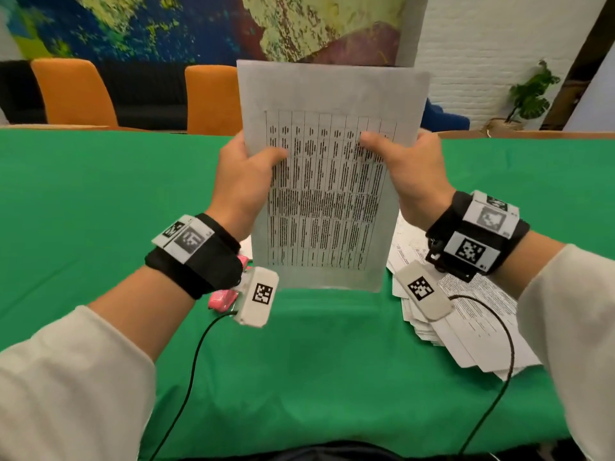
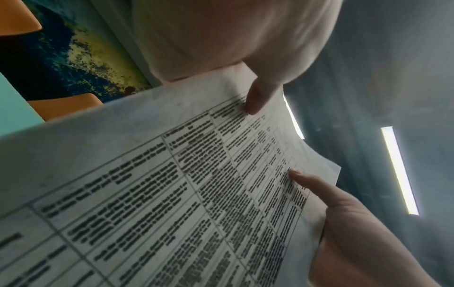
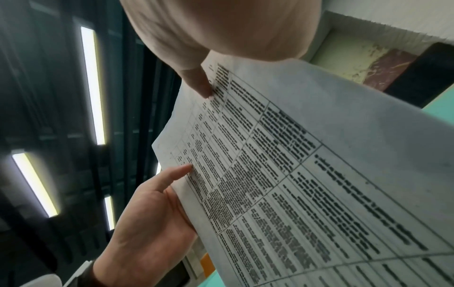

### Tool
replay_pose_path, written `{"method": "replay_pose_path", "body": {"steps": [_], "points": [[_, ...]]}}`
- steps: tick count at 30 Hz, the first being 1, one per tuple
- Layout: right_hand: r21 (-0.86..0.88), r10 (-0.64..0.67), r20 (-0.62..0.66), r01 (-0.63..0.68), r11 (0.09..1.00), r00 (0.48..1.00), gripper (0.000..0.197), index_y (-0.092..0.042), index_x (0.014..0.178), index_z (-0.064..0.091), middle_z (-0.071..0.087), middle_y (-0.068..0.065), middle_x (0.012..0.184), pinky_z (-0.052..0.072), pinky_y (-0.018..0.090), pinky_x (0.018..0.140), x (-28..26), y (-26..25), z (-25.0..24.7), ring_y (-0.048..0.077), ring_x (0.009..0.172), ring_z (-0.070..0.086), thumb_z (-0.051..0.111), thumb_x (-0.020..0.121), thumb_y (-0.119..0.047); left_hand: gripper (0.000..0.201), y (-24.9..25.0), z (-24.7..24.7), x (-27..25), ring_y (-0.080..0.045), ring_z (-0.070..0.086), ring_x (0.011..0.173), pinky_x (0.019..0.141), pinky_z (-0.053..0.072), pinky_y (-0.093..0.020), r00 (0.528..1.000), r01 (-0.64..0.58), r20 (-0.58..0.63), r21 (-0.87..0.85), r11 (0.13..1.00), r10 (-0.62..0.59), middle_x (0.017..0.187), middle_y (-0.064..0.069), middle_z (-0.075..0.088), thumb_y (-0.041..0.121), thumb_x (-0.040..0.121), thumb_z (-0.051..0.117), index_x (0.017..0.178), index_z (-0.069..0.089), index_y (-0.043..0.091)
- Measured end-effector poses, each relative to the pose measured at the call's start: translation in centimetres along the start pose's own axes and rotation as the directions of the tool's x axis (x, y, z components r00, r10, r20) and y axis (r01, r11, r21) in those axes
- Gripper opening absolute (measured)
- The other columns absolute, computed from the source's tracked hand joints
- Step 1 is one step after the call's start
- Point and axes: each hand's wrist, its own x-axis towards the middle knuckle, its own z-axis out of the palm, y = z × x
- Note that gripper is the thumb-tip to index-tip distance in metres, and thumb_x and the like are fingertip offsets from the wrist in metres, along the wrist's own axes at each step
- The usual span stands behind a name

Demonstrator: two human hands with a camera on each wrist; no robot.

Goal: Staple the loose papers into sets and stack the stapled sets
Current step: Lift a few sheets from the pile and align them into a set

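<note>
I hold a set of printed table sheets point(image 1: 327, 194) upright over the green table point(image 1: 83, 211). My left hand point(image 1: 248, 168) grips its left edge, thumb on the front. My right hand point(image 1: 404, 168) grips the right edge the same way; the fingers behind are hidden. In the left wrist view, my left thumb point(image 2: 255, 99) presses the sheets point(image 2: 172, 194), whose edges are slightly offset. The right wrist view shows my right thumb point(image 3: 199, 83) on the page point(image 3: 319, 174). A pink stapler point(image 1: 223, 298) lies on the table, mostly hidden under my left wrist.
A fanned pile of loose printed papers point(image 1: 472, 324) lies on the table under my right wrist. Orange chairs point(image 1: 75, 91) stand beyond the far edge. Cables from the wrist cameras trail across the near cloth point(image 1: 186, 377). A potted plant point(image 1: 529, 94) stands at the back right.
</note>
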Motion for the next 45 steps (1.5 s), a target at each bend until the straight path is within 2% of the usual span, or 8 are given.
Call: {"method": "replay_pose_path", "body": {"steps": [8,14,20,26,32,36,42,45], "points": [[-0.027,0.092,0.037,-0.091,0.995,0.995,0.015,-0.021,0.107,0.073,0.079,0.006,0.108,0.061,0.051,0.093,-2.8,3.2,-0.5,0.024,0.101,0.076,0.074,0.094,-0.012,0.026,-3.2,-0.2,-2.6,-0.018,0.075,0.104,0.098,0.059,-0.047,0.99,0.135,0.039,0.034,0.99,-0.136,0.115,0.0,0.078,0.009,0.1,0.063,0.125,0.069,0.011],[0.03,0.013,0.04,-0.014,0.999,0.999,0.019,-0.017,0.111,0.073,0.078,0.008,0.113,0.061,0.043,0.093,-1.5,1.6,-0.7,0.024,0.106,0.075,0.074,0.094,-0.009,0.026,-1.2,-0.3,-1.5,-0.019,0.076,0.102,0.087,0.063,-0.036,0.997,0.07,0.043,0.001,0.998,-0.069,0.113,-0.001,0.079,0.007,0.1,0.061,0.125,0.069,0.008],[-0.044,0.157,0.101,-0.153,0.987,0.982,0.018,-0.018,0.109,0.074,0.079,0.004,0.109,0.061,0.043,0.092,-3.7,4.7,-1.0,0.022,0.102,0.076,0.074,0.093,-0.008,0.032,-4.9,-0.4,-4.1,-0.025,0.073,0.111,0.105,0.054,-0.054,0.97,0.235,0.059,0.035,0.971,-0.237,0.117,-0.001,0.078,0.018,0.094,0.071,0.125,0.07,0.012],[-0.025,0.1,0.101,-0.098,0.995,0.99,0.019,-0.019,0.109,0.072,0.079,0.004,0.112,0.062,0.03,0.081,-2.5,2.8,-1.0,0.019,0.101,0.076,0.073,0.093,-0.008,0.023,-2.9,-0.3,-2.5,-0.023,0.076,0.101,0.094,0.061,-0.048,0.979,0.196,0.051,0.024,0.98,-0.197,0.112,-0.004,0.079,0.01,0.1,0.064,0.122,0.07,0.009],[-0.1,0.189,0.09,-0.18,0.979,0.978,0.019,-0.019,0.111,0.074,0.079,0.001,0.111,0.058,0.048,0.1,-4.4,5.9,-0.8,0.019,0.103,0.075,0.074,0.094,-0.011,0.023,-5.7,-0.7,-4.5,-0.024,0.074,0.109,0.103,0.055,-0.054,0.945,0.308,0.086,0.101,0.946,-0.317,0.115,0.0,0.078,0.02,0.101,0.066,0.123,0.071,0.015],[-0.134,0.224,0.129,-0.207,0.969,0.966,0.026,-0.016,0.119,0.073,0.078,0.001,0.115,0.058,0.046,0.099,-4.1,5.2,-1.3,0.02,0.105,0.075,0.073,0.094,-0.01,0.024,-5.5,-1.3,-4.2,-0.026,0.075,0.107,0.102,0.056,-0.053,0.926,0.352,0.126,0.054,0.934,-0.356,0.114,-0.006,0.078,0.015,0.103,0.061,0.125,0.07,0.01],[-0.18,0.532,0.299,-0.5,0.847,0.792,0.029,-0.002,0.125,0.067,0.076,0.019,0.116,0.062,0.05,0.091,-4.8,6.0,-3.3,0.04,0.105,0.074,0.069,0.097,-0.008,0.026,-6.1,-3.9,-3.6,-0.03,0.076,0.086,0.086,0.063,-0.049,0.76,0.52,0.253,0.314,0.794,-0.598,0.101,-0.014,0.079,0.026,0.106,0.058,0.114,0.068,0.003],[-0.198,0.699,0.34,-0.679,0.708,0.629,0.035,-0.001,0.129,0.065,0.073,0.023,0.122,0.058,0.058,0.096,-6.8,9.0,-4.1,0.046,0.115,0.068,0.069,0.096,-0.01,0.03,-7.1,-6.1,-2.8,-0.025,0.074,0.066,0.058,0.058,-0.034,0.815,0.361,0.187,0.576,0.733,-0.549,0.086,-0.008,0.078,0.032,0.108,0.055,0.107,0.07,0.007]]}}
